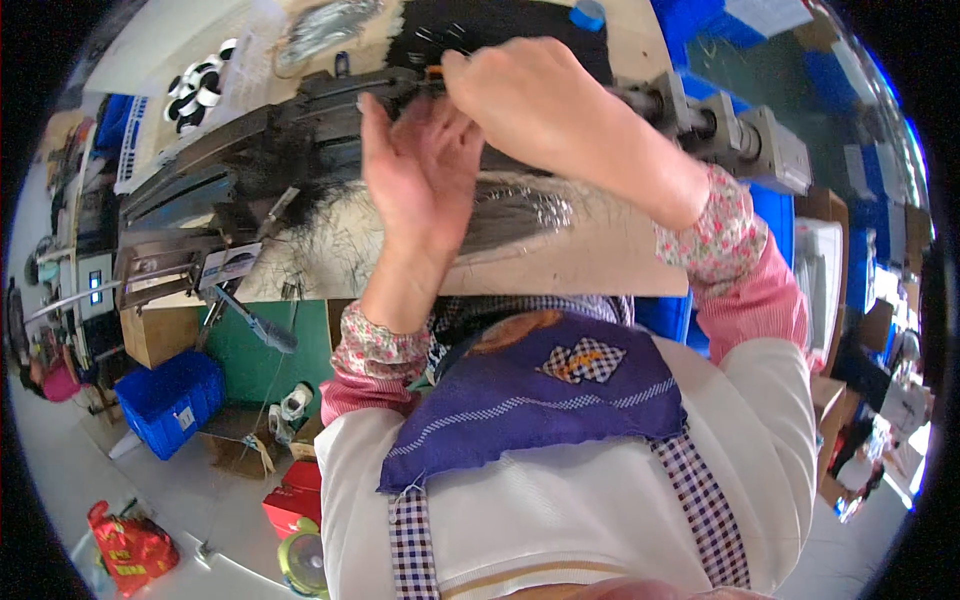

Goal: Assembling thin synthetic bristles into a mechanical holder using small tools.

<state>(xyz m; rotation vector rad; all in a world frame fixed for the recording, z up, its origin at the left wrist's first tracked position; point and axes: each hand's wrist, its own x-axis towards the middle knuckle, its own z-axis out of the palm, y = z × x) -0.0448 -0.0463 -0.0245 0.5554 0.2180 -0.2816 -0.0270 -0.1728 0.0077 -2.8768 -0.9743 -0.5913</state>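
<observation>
My left hand (428,165) is raised over the dark metal machine (335,125), palm turned up and thumb apart from the fingers. Nothing shows in its palm. Just to its right, my right hand (535,95) is closed, back of the hand up, its fingertips near the left fingers. Whatever it holds, if anything, is hidden. Below the hands a bundle of dark hair-like strands (515,215) with a shiny surface lies on the light tabletop (610,265). Loose dark strands (320,230) are scattered to the left. Behind my hands lies a black sheet (430,30).
A blue tape roll (588,14) sits at the far edge. Black-and-white rolls (195,95) fill a clear bin at the far left. A metal bracket with a lever (255,320) juts over the table's front left. A blue crate (172,400) stands on the floor.
</observation>
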